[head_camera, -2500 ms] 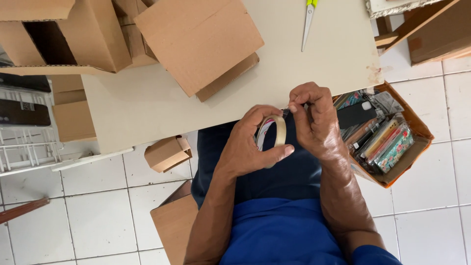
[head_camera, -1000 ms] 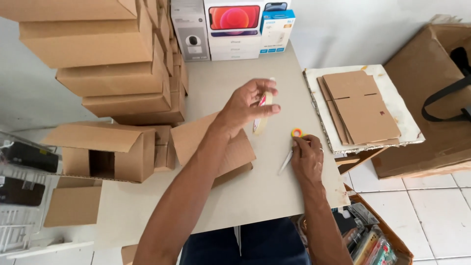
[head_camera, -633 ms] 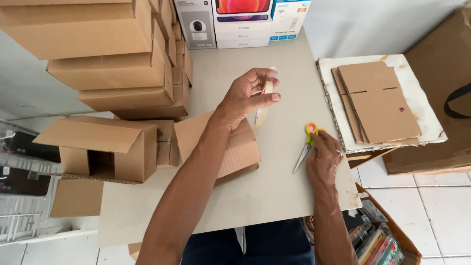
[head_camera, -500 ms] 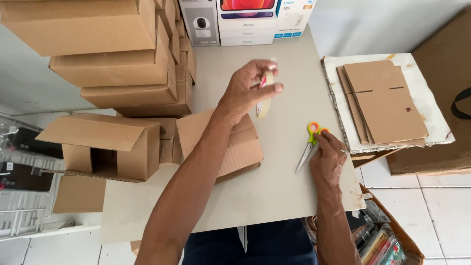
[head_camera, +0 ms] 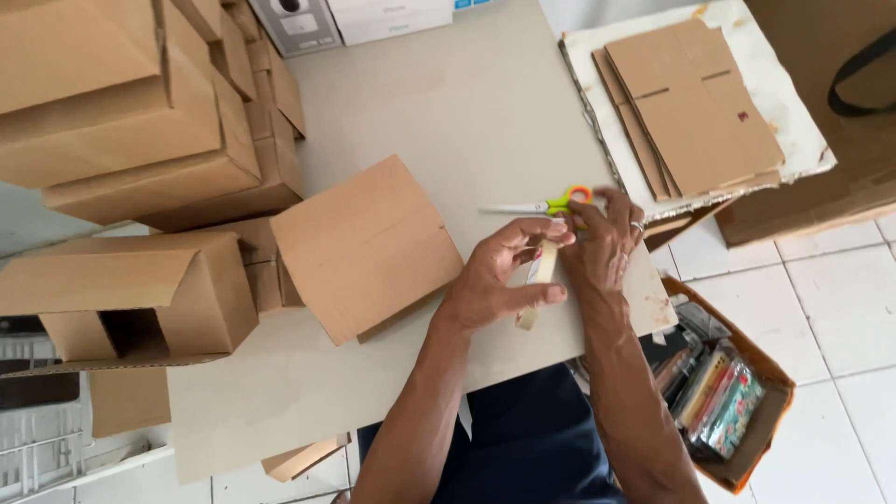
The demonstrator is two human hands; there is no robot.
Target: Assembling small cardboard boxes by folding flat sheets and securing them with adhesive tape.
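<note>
Left hand [head_camera: 495, 280]: closed on a tape roll [head_camera: 537, 280], which is held upright just above the near right part of the surface [head_camera: 448, 103]. Right hand [head_camera: 602, 247]: fingers closed on the green-and-orange handles of a pair of scissors [head_camera: 546, 205], blades pointed left, just beyond the roll. Both hands are held close together. Folded cardboard box [head_camera: 364, 247]: laid on the surface, left of the hands. Stacked cardboard boxes [head_camera: 140, 121]: at the far left. Flattened cartons [head_camera: 695, 103]: on a white board to the right.
</note>
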